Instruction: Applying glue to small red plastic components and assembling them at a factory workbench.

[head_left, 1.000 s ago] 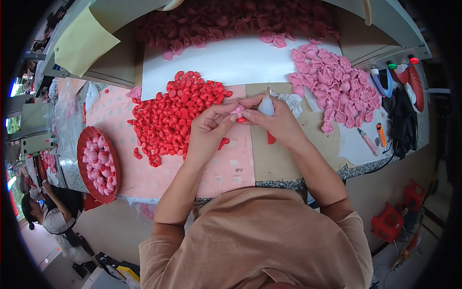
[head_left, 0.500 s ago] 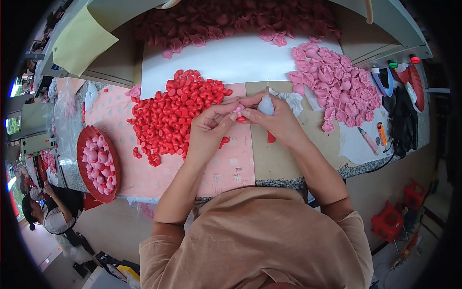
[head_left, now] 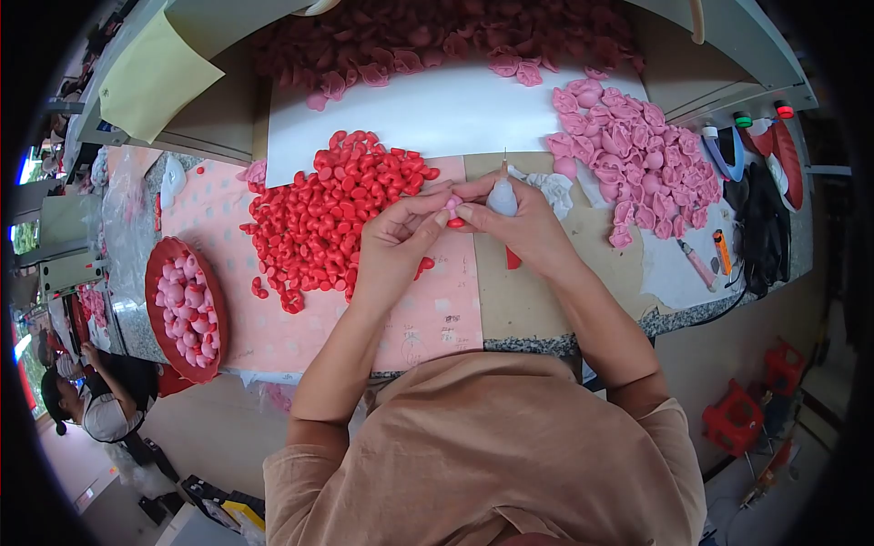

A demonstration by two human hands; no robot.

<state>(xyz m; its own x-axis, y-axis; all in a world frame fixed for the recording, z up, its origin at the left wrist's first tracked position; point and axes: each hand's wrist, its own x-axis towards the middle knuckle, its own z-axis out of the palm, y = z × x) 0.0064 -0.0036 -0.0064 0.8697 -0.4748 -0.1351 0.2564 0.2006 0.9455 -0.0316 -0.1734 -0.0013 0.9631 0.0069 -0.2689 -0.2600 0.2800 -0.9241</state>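
Observation:
Between both thumbs and fingertips I pinch a small pink piece with a red piece point(head_left: 455, 222) against its lower side. My left hand point(head_left: 401, 227) is closed on it from the left, my right hand point(head_left: 519, 223) from the right. A small translucent squeeze bottle with a needle tip point(head_left: 503, 197) is also tucked in my right hand, needle pointing away from me. Left of my hands lies a heap of glossy red rounded pieces point(head_left: 319, 218). To the right is a pile of pink ruffled pieces point(head_left: 637, 155). My fingers partly hide the held piece.
A red bowl point(head_left: 214, 341) of pink and red pieces stands at the left table edge. More ruffled pieces point(head_left: 428, 36) lie at the back on a white sheet point(head_left: 364, 118). An orange cutter point(head_left: 722, 252) and a tube point(head_left: 699, 267) lie right. A co-worker point(head_left: 109, 400) is far left.

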